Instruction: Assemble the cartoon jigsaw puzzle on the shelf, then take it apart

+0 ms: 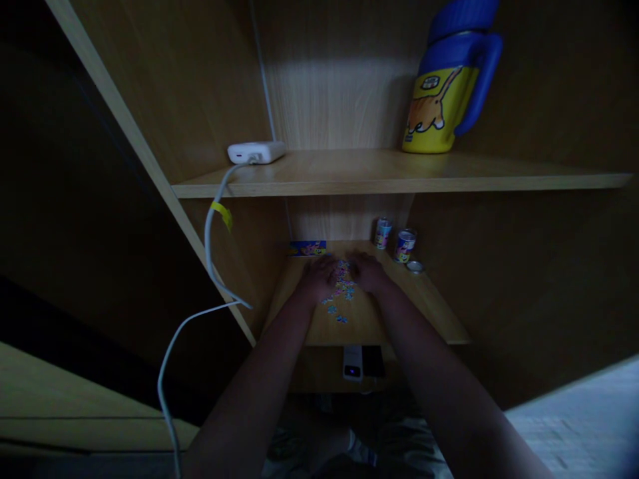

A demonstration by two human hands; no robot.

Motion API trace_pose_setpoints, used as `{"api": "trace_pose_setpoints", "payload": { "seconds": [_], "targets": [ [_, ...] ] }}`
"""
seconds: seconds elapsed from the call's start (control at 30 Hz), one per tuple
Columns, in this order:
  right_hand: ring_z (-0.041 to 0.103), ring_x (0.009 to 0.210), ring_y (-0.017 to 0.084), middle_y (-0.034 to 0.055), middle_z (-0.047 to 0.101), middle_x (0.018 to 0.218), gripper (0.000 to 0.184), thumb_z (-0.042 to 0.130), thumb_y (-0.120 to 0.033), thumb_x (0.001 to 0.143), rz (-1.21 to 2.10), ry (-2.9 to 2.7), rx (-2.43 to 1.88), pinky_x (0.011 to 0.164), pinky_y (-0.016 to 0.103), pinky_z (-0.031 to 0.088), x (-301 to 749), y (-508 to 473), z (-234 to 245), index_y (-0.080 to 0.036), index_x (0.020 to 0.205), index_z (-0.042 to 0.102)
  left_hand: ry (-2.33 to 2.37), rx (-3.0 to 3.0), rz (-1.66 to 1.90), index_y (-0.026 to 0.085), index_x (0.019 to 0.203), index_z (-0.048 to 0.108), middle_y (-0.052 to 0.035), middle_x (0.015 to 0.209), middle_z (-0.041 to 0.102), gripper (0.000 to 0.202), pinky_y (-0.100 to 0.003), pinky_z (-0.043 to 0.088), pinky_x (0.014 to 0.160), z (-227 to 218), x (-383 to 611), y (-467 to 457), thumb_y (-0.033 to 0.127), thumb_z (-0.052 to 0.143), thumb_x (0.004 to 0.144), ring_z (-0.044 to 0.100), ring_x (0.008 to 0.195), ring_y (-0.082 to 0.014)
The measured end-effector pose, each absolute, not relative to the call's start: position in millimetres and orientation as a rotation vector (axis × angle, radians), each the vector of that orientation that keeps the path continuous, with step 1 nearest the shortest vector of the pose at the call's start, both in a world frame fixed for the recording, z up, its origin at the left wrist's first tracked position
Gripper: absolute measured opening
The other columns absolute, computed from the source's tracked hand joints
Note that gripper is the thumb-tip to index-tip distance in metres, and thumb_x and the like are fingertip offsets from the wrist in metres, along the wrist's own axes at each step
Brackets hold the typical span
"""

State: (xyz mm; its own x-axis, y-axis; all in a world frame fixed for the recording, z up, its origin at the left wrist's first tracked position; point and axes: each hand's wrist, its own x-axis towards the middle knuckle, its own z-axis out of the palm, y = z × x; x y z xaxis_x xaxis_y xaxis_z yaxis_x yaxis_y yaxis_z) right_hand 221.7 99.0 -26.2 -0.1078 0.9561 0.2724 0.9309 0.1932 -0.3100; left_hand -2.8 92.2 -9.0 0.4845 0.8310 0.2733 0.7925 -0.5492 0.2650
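Both my arms reach into a dim wooden shelf unit. My left hand (pixel 317 276) and my right hand (pixel 368 273) rest palm-down on the lower shelf (pixel 434 309), side by side. Between and under them lies a scatter of small colourful puzzle pieces (pixel 342 289), with a few loose ones nearer the shelf's front edge. The fingers of both hands lie over the pieces; the light is too dim to see whether they pinch any.
A small picture card (pixel 307 248) lies at the back left of the lower shelf. Two small printed cans (pixel 404 245) and a round lid (pixel 414 267) stand at the back right. The upper shelf holds a white charger (pixel 255 152) with a hanging cable and a blue-and-yellow jug (pixel 449 80).
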Motion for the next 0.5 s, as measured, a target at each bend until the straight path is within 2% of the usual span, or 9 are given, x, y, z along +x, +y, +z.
{"api": "trace_pose_setpoints", "payload": {
  "seconds": [0.1,0.2,0.33,0.4,0.5],
  "targets": [
    [0.059,0.148,0.031,0.0130,0.063,0.164,0.050,0.050,-0.032,0.111,0.122,-2.129,-1.789,0.127,0.046,0.044,220.4,98.6,-25.7,-0.024,0.157,0.067,1.317,2.635,0.443,0.040,0.161,0.061,-0.0010,0.176,0.053,0.048,-0.061,0.025,0.139,-7.8,-1.7,89.7,0.044,0.040,0.117,0.045,0.165,-0.0260],
    [0.053,0.156,0.028,0.0095,0.061,0.168,0.054,0.051,-0.025,0.108,0.126,-2.204,-1.735,0.132,0.043,0.039,221.1,101.4,-26.2,-0.024,0.160,0.065,1.336,2.638,0.440,0.040,0.158,0.063,-0.0022,0.175,0.053,0.046,-0.061,0.026,0.138,-9.1,-0.7,90.6,0.048,0.045,0.116,0.045,0.165,-0.0279],
    [0.053,0.157,0.028,0.0073,0.061,0.168,0.054,0.049,-0.026,0.109,0.103,-2.207,-1.688,0.134,0.046,0.039,217.1,104.3,-28.1,-0.026,0.161,0.065,1.436,2.609,0.512,0.033,0.151,0.068,-0.0073,0.170,0.059,0.044,-0.058,0.031,0.136,-11.7,0.6,92.9,0.051,0.049,0.115,0.049,0.161,-0.0298],
    [0.051,0.159,0.028,0.0083,0.060,0.169,0.053,0.045,-0.029,0.111,0.072,-2.173,-1.667,0.135,0.049,0.038,210.3,106.0,-27.0,-0.025,0.161,0.064,1.468,2.604,0.551,0.027,0.139,0.072,-0.0106,0.158,0.068,0.040,-0.054,0.038,0.132,-11.6,0.6,93.0,0.048,0.051,0.114,0.057,0.153,-0.0304],
    [0.045,0.163,0.026,0.0117,0.055,0.173,0.055,0.041,-0.031,0.114,0.016,-2.195,-1.586,0.137,0.047,0.034,195.4,109.8,-22.4,-0.018,0.164,0.059,1.553,2.603,0.615,0.020,0.126,0.075,-0.0146,0.141,0.076,0.037,-0.048,0.045,0.126,-10.5,-0.1,92.4,0.042,0.047,0.115,0.067,0.138,-0.0302]
  ]
}}
